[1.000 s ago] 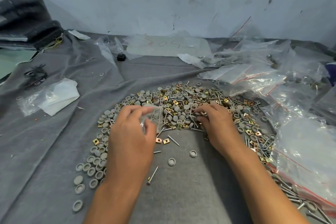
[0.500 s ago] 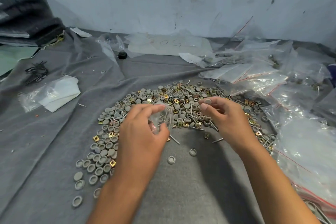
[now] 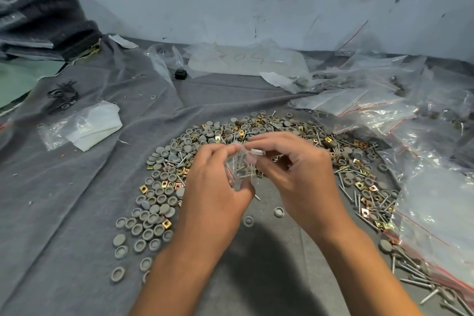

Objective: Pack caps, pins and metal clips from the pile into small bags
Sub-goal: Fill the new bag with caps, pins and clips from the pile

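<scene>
A curved pile [image 3: 179, 161] of grey round caps, silver pins and brass square clips lies on the grey cloth [image 3: 77, 213]. Above its middle, my left hand [image 3: 213, 187] holds a small clear bag [image 3: 238, 169] with pins visible inside. My right hand [image 3: 295, 174] is at the bag's top edge, its fingertips pinching a grey cap [image 3: 257, 152] at the bag's mouth. Two loose caps [image 3: 279, 211] lie on the cloth just below my hands.
Many clear zip bags with red strips [image 3: 423, 200] are heaped along the right side, with pins [image 3: 415, 274] spilling beneath them. A white folded bag [image 3: 87, 127] lies left, black wires [image 3: 62, 95] beyond it, and a large marked bag [image 3: 246, 60] by the wall.
My right hand left the pile with a cap and came across to the bag. My left hand raised the bag slightly toward it.
</scene>
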A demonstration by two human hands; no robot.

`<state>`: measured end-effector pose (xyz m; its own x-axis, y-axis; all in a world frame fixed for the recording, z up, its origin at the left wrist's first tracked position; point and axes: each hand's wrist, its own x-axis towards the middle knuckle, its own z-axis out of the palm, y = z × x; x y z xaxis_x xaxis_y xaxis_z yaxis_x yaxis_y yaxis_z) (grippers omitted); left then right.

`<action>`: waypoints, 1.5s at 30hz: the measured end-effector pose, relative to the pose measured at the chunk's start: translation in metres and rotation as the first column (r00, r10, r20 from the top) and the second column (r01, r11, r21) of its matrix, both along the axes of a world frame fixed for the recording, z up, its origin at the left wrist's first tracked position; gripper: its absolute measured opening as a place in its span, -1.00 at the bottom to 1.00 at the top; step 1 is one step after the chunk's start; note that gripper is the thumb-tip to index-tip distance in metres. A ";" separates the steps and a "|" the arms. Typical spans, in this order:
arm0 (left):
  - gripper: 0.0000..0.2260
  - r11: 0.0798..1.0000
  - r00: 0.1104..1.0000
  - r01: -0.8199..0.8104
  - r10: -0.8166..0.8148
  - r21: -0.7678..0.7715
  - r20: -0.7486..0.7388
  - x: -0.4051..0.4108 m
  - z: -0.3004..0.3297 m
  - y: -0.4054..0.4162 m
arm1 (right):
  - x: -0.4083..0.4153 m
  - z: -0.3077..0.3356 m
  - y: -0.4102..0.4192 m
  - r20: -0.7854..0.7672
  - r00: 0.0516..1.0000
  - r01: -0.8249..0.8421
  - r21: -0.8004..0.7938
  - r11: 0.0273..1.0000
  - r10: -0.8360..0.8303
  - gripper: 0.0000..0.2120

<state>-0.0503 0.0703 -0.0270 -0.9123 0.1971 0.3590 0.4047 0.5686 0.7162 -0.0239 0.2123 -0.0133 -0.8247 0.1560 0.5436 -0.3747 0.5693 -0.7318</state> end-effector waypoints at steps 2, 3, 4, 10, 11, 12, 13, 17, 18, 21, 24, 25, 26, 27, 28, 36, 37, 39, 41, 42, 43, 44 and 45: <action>-0.55 1.000 1.000 -0.001 0.001 -0.003 -0.003 0.000 0.000 -0.001 | 0.001 0.002 0.000 -0.025 1.000 0.017 0.028 0.999 -0.017 -0.83; -0.57 1.000 1.000 0.000 0.000 -0.008 -0.005 0.000 0.001 -0.001 | 0.002 0.002 -0.001 -0.021 1.000 0.022 0.059 0.998 -0.020 -0.80; -0.59 1.000 1.000 0.000 0.000 -0.016 -0.011 0.000 0.001 -0.001 | 0.004 0.000 -0.003 -0.012 1.000 0.020 0.098 0.995 -0.018 -0.78; -0.59 0.996 0.997 -0.021 0.014 -0.089 -0.082 0.001 0.000 -0.003 | 0.009 -0.006 -0.005 0.008 0.996 0.083 0.310 0.947 -0.090 -0.75; -0.59 0.995 0.997 -0.020 0.012 -0.094 -0.081 0.001 0.001 -0.003 | 0.009 -0.006 -0.004 -0.012 0.993 0.119 0.280 0.953 -0.120 -0.79; -0.59 0.995 0.997 -0.019 0.012 -0.096 -0.076 0.001 0.001 -0.003 | 0.009 -0.005 -0.004 -0.038 0.987 0.159 0.233 0.959 -0.154 -0.80; -0.59 0.995 0.997 -0.019 0.012 -0.095 -0.072 0.001 0.001 -0.004 | 0.009 -0.004 -0.004 -0.064 0.982 0.186 0.181 0.966 -0.177 -0.80; -0.63 0.996 0.998 -0.007 0.002 -0.090 -0.056 0.001 0.002 -0.002 | 0.007 -0.002 -0.010 -0.096 0.986 0.149 0.153 0.977 -0.135 -0.82; -0.64 0.997 0.999 0.000 -0.005 -0.083 -0.052 0.002 0.002 -0.002 | 0.007 -0.003 -0.011 -0.060 0.992 0.124 0.177 0.976 -0.115 -0.83; -0.67 0.997 0.999 0.012 -0.015 -0.075 -0.038 0.001 0.002 -0.003 | 0.008 -0.005 -0.010 0.032 0.998 0.049 0.182 0.982 -0.056 -0.87; -0.64 0.995 1.000 0.001 -0.004 -0.096 -0.024 0.000 0.001 -0.004 | 0.011 -0.006 -0.005 0.093 0.996 -0.010 0.213 0.977 -0.011 -0.81; -0.63 0.995 1.000 -0.005 0.003 -0.097 -0.026 0.000 0.000 -0.003 | 0.011 -0.008 -0.004 0.098 0.994 0.023 0.221 0.975 -0.046 -0.81; -0.63 0.995 0.999 -0.010 0.007 -0.095 -0.031 0.000 0.000 -0.002 | 0.010 -0.009 -0.003 0.080 0.990 0.093 0.226 0.970 -0.114 -0.83; -0.64 0.996 0.999 -0.012 0.009 -0.091 -0.035 0.001 0.001 -0.001 | 0.009 -0.010 -0.002 0.046 0.981 0.176 0.219 0.960 -0.191 -0.84; -0.64 0.996 0.999 -0.012 0.009 -0.087 -0.035 0.001 0.002 -0.001 | 0.008 -0.010 -0.001 0.023 0.968 0.239 0.189 0.952 -0.248 -0.85; -0.72 0.998 0.996 -0.064 0.061 -0.029 -0.070 0.006 0.006 -0.003 | 0.001 -0.020 0.087 0.463 0.739 0.388 0.302 0.871 -0.489 -0.82; -0.72 0.996 0.995 -0.076 0.073 -0.040 -0.075 0.007 0.006 -0.003 | 0.000 -0.025 0.090 0.549 0.695 0.304 0.361 0.881 -0.465 -0.74; -0.71 0.993 0.993 -0.090 0.084 -0.070 -0.086 0.007 0.007 -0.003 | -0.002 -0.035 0.088 0.636 0.647 0.161 0.426 0.890 -0.422 -0.61; -0.67 0.992 0.992 -0.089 0.080 -0.090 -0.099 0.007 0.008 -0.003 | -0.006 -0.040 0.088 0.625 0.650 0.139 0.461 0.876 -0.432 -0.66; -0.65 0.991 0.991 -0.088 0.077 -0.101 -0.106 0.006 0.008 -0.003 | -0.007 -0.042 0.089 0.607 0.657 0.156 0.469 0.869 -0.446 -0.73; -0.63 0.989 0.990 -0.091 0.077 -0.119 -0.116 0.007 0.008 -0.004 | -0.007 -0.045 0.091 0.596 0.661 0.165 0.478 0.863 -0.456 -0.81; -0.62 0.985 0.989 -0.101 0.084 -0.141 -0.124 0.007 0.009 -0.004 | -0.007 -0.047 0.094 0.586 0.667 0.165 0.486 0.858 -0.460 -0.86; -0.59 0.980 0.987 -0.113 0.092 -0.164 -0.130 0.007 0.009 -0.004 | -0.008 -0.048 0.096 0.574 0.678 0.168 0.488 0.857 -0.460 -0.90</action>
